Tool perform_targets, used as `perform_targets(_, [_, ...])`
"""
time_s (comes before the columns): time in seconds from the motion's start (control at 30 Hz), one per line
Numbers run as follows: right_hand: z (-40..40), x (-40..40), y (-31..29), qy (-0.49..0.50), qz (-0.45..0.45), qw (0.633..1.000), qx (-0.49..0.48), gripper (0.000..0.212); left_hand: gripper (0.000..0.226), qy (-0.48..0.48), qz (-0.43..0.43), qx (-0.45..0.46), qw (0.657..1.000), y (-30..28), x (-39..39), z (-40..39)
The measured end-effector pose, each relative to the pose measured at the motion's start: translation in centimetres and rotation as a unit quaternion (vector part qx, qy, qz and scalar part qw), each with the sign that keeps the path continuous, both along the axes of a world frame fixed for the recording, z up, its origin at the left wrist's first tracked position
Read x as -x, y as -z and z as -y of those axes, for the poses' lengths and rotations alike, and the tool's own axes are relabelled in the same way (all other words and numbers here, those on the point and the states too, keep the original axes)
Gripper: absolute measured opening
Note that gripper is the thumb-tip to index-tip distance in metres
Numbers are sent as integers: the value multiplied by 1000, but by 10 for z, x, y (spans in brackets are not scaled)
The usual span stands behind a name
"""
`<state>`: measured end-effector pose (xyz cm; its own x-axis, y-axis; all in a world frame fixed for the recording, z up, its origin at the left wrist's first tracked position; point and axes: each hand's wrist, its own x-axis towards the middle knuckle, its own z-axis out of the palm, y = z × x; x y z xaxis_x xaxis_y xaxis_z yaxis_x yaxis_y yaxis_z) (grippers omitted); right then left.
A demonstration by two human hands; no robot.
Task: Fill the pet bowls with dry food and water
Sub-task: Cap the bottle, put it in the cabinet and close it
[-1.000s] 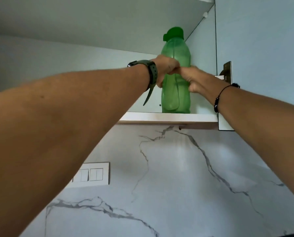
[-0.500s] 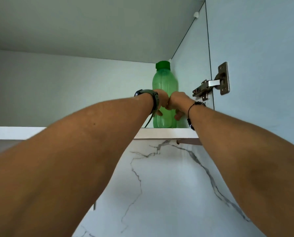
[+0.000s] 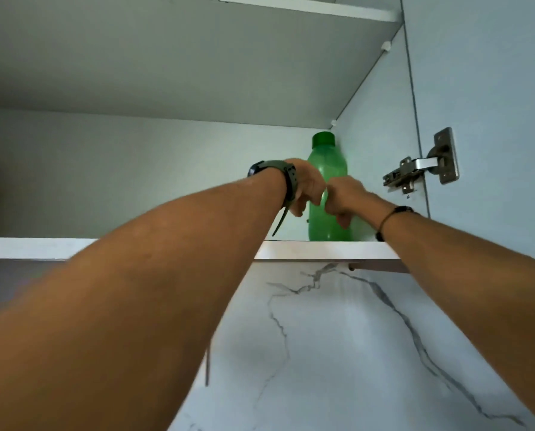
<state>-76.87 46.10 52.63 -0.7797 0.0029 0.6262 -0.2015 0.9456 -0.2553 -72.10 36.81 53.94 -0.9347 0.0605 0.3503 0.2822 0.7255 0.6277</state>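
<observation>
A translucent green bottle (image 3: 328,227) with a green screw cap stands upright on the cupboard shelf (image 3: 322,249), deep in its back right corner. Both my arms reach up to it. My left hand (image 3: 305,186), with a dark watch on the wrist, is curled against the bottle's left front. My right hand (image 3: 345,197), with a thin black bracelet, is curled against its right front. The knuckles of the two hands meet in front of the bottle's middle and hide it. No pet bowls or dry food are in view.
The open cupboard door (image 3: 484,88) hangs at the right on a metal hinge (image 3: 422,169). A second shelf (image 3: 197,57) spans overhead. Below the cupboard is a white marble-patterned wall (image 3: 322,337). My forearms fill the lower left and right of the view.
The bottle has gone from the shelf's front edge back into the right corner, with both hands on it throughout. My view has tilted up into the cupboard.
</observation>
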Motion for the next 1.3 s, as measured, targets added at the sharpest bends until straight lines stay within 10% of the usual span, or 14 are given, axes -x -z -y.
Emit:
perform_targets(0.37, [177,-174,6,-340,-77,935,59,18,16,-200,-207,38,957,-2,-191,198])
perform_targets(0.57, [284,-292,16,-503,-165,848,27,18,32,-442,-402,193,778,23,-378,278])
perform_targets(0.83, [416,-439,36,-656,-292,694,51,15,31,-652,-392,298,576,42,-571,353])
perform_targets(0.93, [445,-481,48,-707,-361,603,86,18,30,-674,-347,284,588,48,-601,372])
perform_targets(1.13, [481,-533,71,-734,-503,457,-5,17,22,-621,-303,58,721,53,-618,400])
perform_targets(1.3, [508,-539,83,-623,-599,448,-227,23,14,-603,-334,3,725,52,-614,403])
